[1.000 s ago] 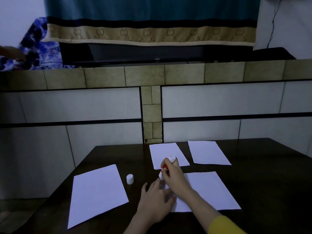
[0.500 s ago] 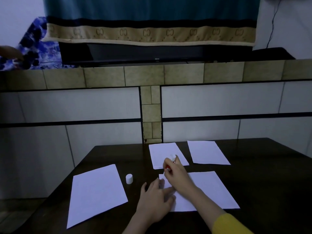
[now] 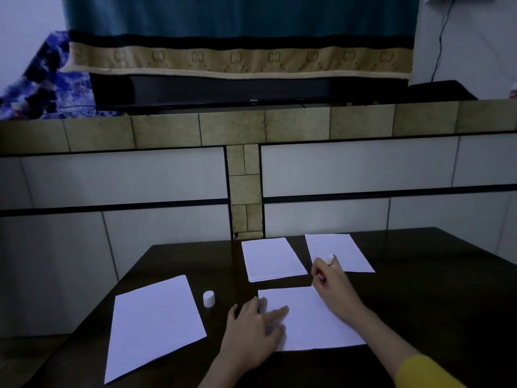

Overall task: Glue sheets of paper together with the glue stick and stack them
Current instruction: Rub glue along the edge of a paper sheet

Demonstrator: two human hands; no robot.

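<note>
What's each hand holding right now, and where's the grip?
Right hand grips the glue stick around its red middle, white end sticking out above the fingers. Left hand holds nothing; it lies flat on the near sheet.

4 paper sheets (image 3: pixel 307 317), 1 glue stick (image 3: pixel 324 266), 1 cap (image 3: pixel 208 298), 2 hands (image 3: pixel 251 334).

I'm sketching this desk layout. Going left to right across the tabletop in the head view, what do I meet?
Large angled sheet → white glue cap → left hand pressing the near sheet → right hand with the glue stick.
</note>
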